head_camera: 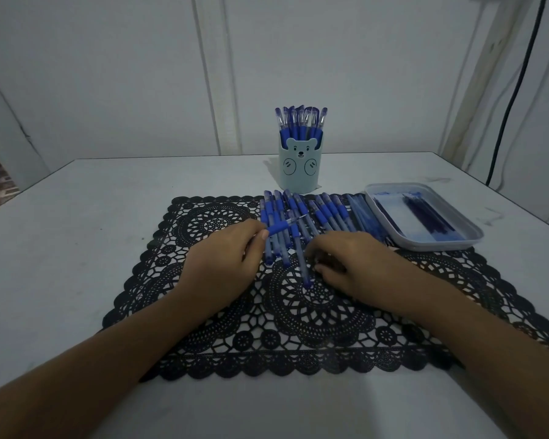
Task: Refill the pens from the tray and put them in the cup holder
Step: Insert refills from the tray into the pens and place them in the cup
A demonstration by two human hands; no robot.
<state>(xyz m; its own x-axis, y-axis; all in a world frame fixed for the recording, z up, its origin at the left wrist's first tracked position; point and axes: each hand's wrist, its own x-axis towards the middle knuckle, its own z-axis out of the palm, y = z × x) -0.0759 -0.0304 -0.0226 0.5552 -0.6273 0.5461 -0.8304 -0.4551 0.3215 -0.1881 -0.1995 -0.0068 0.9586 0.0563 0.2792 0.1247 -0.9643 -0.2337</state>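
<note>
Table (76, 217): pale and smooth, pushed up against the wall.
Wall (108, 74): pale panels in dim light, with a dark cable (517, 90) hanging at the right.
Mat (298, 312): black lace, spread across the middle of the table.
Loose pens (327, 212): lying in a row on the far part of the mat.
Tray (476, 236): at the mat's far right corner, with dark refills (425, 213) inside.
Cup holder (299, 167): a bear-faced cup just behind the mat, holding upright pens.
Left hand (222, 264): pinches a blue-gripped pen (281, 227) over the row.
Right hand (358, 264): fingers curled down at the mat; I cannot tell if it holds anything.

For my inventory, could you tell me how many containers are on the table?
2: the bear cup holder behind the mat; the tray at the mat's far right corner.
</note>
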